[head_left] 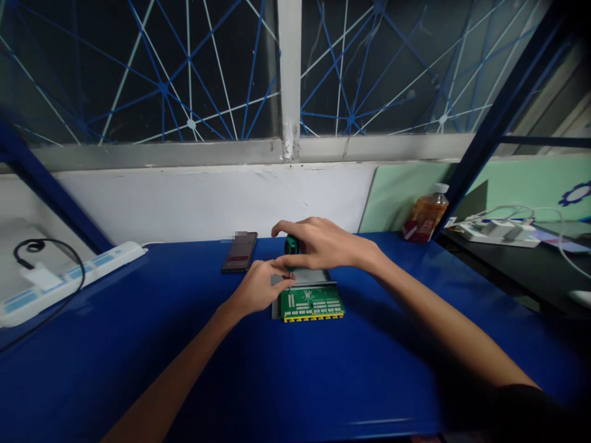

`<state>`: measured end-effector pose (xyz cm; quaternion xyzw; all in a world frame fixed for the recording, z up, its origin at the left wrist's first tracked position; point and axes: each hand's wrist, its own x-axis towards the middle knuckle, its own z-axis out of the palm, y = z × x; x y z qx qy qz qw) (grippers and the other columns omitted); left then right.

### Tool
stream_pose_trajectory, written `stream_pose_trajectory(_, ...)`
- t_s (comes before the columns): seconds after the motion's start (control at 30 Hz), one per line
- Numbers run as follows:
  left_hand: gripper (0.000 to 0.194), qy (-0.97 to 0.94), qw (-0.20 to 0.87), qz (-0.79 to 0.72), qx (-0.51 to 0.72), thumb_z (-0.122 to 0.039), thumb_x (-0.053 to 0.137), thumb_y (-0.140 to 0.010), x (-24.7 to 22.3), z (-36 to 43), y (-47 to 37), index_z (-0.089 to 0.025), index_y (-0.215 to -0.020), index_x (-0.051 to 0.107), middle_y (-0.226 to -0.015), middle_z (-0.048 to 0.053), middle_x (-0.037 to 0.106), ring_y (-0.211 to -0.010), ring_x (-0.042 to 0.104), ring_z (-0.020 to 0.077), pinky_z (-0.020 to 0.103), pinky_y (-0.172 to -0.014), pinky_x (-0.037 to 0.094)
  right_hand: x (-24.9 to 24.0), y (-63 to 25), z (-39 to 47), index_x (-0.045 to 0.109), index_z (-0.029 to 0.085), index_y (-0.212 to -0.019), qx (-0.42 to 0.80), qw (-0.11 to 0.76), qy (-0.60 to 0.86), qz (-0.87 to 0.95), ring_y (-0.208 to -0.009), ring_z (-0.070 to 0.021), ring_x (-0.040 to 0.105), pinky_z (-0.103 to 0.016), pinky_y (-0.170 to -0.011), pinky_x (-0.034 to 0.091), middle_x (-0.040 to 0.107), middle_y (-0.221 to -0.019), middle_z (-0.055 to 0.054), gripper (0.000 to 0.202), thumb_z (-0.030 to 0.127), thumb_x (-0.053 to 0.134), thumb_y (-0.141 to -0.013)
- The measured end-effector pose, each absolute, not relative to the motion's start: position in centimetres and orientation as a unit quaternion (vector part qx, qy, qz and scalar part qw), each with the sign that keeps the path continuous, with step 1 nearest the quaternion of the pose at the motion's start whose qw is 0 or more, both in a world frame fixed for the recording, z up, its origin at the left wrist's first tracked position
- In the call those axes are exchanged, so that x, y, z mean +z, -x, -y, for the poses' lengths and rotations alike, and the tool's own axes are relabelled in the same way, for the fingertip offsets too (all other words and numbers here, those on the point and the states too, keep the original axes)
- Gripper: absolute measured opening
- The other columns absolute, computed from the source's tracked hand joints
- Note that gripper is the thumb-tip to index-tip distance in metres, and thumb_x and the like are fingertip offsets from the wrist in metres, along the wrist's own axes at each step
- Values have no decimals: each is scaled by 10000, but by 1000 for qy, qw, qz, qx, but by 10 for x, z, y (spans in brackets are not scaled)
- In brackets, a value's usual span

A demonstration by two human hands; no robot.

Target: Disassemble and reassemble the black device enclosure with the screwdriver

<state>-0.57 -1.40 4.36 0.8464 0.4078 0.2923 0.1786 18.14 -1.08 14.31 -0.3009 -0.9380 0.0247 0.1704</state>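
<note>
A green-handled screwdriver (291, 246) stands upright with its shaft pointing down at the upper left corner of a green circuit board (318, 301). My right hand (321, 243) is wrapped round its handle from above, the index finger arched over the top. Low on the shaft, the thumb and fingers of my left hand (263, 284) are closed together; whether a screw is between them is hidden. A row of yellow connectors (314, 317) runs along the board's near edge. Behind and under the board shows a grey metal plate (310, 276).
On the blue table (221, 375), a dark phone (239, 251) lies behind my left hand. A white power strip (99, 263) with a black cable is at the left. A drink bottle (425, 214) stands at the back right, near another power strip (501, 232).
</note>
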Motion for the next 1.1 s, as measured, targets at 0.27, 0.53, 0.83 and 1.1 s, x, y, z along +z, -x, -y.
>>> stream_pose_trajectory(0.27,169,-846,217,-398,281,-247,595,-810,47,15,5,-189,-881,736,-927,36,734,-879,668,209,284,-786,489,153,-192,13,506,181,-1161,95,168,244,950,-713,-146,534,-268,-611,321,648,-910,-49,374,204,565,-793)
stream_pose_trajectory(0.53,200,-850,161,-413,284,-356,635,-791,45,15,6,-191,-833,740,-880,45,732,-813,663,210,303,-735,489,148,-189,8,549,158,-1101,89,184,253,946,-652,-128,501,-262,-586,298,641,-841,-44,290,249,574,-827)
stream_pose_trajectory(0.83,194,-849,139,-414,298,-350,620,-798,43,14,7,-205,-799,749,-842,46,732,-803,662,211,325,-745,494,144,-186,6,581,146,-1061,60,193,266,943,-658,-140,511,-269,-595,298,633,-797,-49,366,453,523,-870)
stream_pose_trajectory(1.1,180,-849,169,-409,289,-269,577,-819,47,17,5,-191,-840,739,-892,48,734,-862,662,219,323,-784,490,151,-194,9,542,148,-1144,55,191,250,948,-782,-170,551,-279,-659,351,632,-993,-89,376,340,577,-823)
